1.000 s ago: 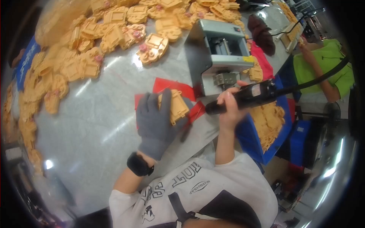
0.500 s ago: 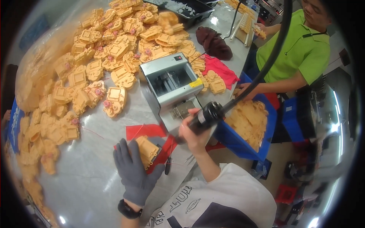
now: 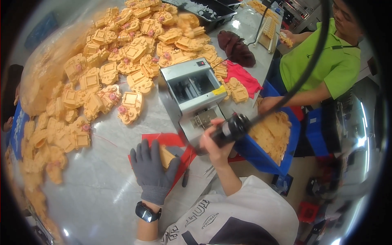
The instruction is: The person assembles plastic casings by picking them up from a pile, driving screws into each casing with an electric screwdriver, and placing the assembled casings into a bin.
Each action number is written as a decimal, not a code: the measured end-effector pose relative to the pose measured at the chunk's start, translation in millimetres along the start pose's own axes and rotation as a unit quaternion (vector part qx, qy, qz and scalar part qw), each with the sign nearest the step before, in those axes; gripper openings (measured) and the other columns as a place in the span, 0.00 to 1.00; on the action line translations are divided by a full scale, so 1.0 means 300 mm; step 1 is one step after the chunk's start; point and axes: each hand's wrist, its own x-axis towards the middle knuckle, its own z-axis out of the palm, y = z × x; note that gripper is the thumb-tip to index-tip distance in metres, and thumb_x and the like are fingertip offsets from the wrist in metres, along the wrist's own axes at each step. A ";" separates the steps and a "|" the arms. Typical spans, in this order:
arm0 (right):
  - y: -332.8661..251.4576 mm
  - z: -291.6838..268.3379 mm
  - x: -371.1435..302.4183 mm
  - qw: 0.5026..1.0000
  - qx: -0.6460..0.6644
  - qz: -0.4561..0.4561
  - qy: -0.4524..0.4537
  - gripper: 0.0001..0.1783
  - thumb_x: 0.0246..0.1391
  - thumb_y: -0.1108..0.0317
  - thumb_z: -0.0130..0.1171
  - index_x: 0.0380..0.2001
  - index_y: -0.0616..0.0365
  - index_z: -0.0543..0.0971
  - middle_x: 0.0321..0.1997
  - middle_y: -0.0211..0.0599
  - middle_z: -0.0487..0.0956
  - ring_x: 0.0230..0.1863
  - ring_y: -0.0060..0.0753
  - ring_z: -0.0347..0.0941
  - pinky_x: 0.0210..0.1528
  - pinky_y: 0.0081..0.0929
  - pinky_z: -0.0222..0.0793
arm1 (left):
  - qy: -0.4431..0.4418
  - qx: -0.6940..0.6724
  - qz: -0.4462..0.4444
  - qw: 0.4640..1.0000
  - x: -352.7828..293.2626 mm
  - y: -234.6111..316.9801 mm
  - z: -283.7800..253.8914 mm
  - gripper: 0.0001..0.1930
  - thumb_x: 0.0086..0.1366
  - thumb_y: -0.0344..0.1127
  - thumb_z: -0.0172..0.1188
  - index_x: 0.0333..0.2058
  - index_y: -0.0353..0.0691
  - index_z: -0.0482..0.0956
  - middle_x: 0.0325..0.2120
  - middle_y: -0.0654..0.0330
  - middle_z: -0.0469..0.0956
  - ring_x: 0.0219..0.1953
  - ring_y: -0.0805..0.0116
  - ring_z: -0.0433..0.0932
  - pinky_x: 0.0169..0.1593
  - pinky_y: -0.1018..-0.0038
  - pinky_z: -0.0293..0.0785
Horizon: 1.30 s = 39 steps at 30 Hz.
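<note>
My left hand (image 3: 153,171), in a grey glove, lies over a yellow plastic housing (image 3: 166,157). Its fingers cover one side and the thumb sits against the other, so most of the part is hidden. Under the housing is a red mat (image 3: 157,139). My bare right hand (image 3: 217,148) is wrapped around a black electric screwdriver (image 3: 231,130), whose tip is blurred near the mat's right side. A thick black cable (image 3: 303,79) runs up from the tool. Just beyond the right hand stands a silver screw feeder (image 3: 192,87) with an open top.
Many yellow housings (image 3: 136,49) are heaped across the table's far left. A small dark-handled tool (image 3: 185,178) lies beside the mat. At right, a blue bin (image 3: 292,151) holds yellow parts. A co-worker in a green shirt (image 3: 322,67) stands beyond it, near a dark cloth (image 3: 237,49).
My left hand has slid forward over the housing, covering more of it. My right hand keeps its grip on the screwdriver. The whole view has shifted slightly.
</note>
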 end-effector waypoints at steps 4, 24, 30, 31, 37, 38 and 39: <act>-0.073 -0.051 0.000 0.995 0.025 -0.096 0.011 0.26 0.41 0.77 0.56 0.46 0.61 0.60 0.22 0.33 0.70 0.20 0.24 0.68 0.26 0.23 0.67 | 0.032 -0.020 0.006 0.999 -0.077 -0.044 0.006 0.33 0.49 0.51 0.60 0.50 0.35 0.65 0.49 0.42 0.63 0.51 0.43 0.62 0.57 0.53 0.54; -0.201 0.044 0.075 0.979 0.013 -0.160 -0.124 0.22 0.41 0.77 0.47 0.45 0.59 0.63 0.20 0.34 0.67 0.14 0.26 0.63 0.24 0.27 0.63 | 0.136 -0.226 -0.024 0.964 -0.175 -0.137 0.081 0.35 0.41 0.42 0.67 0.48 0.36 0.66 0.50 0.38 0.63 0.50 0.38 0.64 0.55 0.53 0.58; -0.194 0.131 -0.004 0.941 0.112 -0.094 -0.304 0.25 0.46 0.72 0.55 0.48 0.58 0.60 0.23 0.36 0.71 0.19 0.29 0.68 0.28 0.28 0.65 | 0.102 -0.239 -0.004 0.966 -0.159 -0.147 0.061 0.35 0.41 0.42 0.67 0.49 0.38 0.66 0.52 0.37 0.61 0.51 0.38 0.63 0.55 0.55 0.60; -0.184 0.149 -0.004 0.941 0.109 -0.090 -0.309 0.26 0.45 0.72 0.55 0.48 0.58 0.60 0.23 0.36 0.71 0.19 0.29 0.68 0.28 0.28 0.65 | 0.094 -0.251 0.000 0.963 -0.165 -0.154 0.062 0.37 0.41 0.41 0.67 0.52 0.40 0.64 0.54 0.38 0.59 0.55 0.38 0.61 0.55 0.56 0.60; -0.163 0.209 -0.019 0.939 0.091 -0.081 -0.322 0.25 0.45 0.72 0.55 0.47 0.58 0.60 0.22 0.34 0.70 0.19 0.29 0.68 0.28 0.27 0.65 | 0.090 -0.240 -0.003 0.967 -0.172 -0.165 0.060 0.39 0.38 0.40 0.68 0.52 0.41 0.64 0.53 0.40 0.61 0.53 0.39 0.63 0.57 0.54 0.58; -0.159 0.215 -0.027 0.945 0.076 -0.078 -0.308 0.25 0.45 0.72 0.55 0.47 0.57 0.60 0.22 0.34 0.70 0.18 0.28 0.68 0.27 0.27 0.65 | 0.093 -0.245 0.003 0.965 -0.171 -0.164 0.062 0.39 0.38 0.40 0.68 0.52 0.41 0.64 0.53 0.40 0.62 0.53 0.39 0.63 0.58 0.53 0.56; -0.155 0.222 -0.032 0.951 0.060 -0.075 -0.293 0.25 0.44 0.72 0.55 0.46 0.57 0.60 0.22 0.34 0.70 0.18 0.28 0.67 0.27 0.27 0.65 | 0.094 -0.248 0.004 0.964 -0.167 -0.162 0.057 0.39 0.38 0.41 0.68 0.52 0.41 0.64 0.53 0.41 0.62 0.53 0.39 0.63 0.59 0.52 0.55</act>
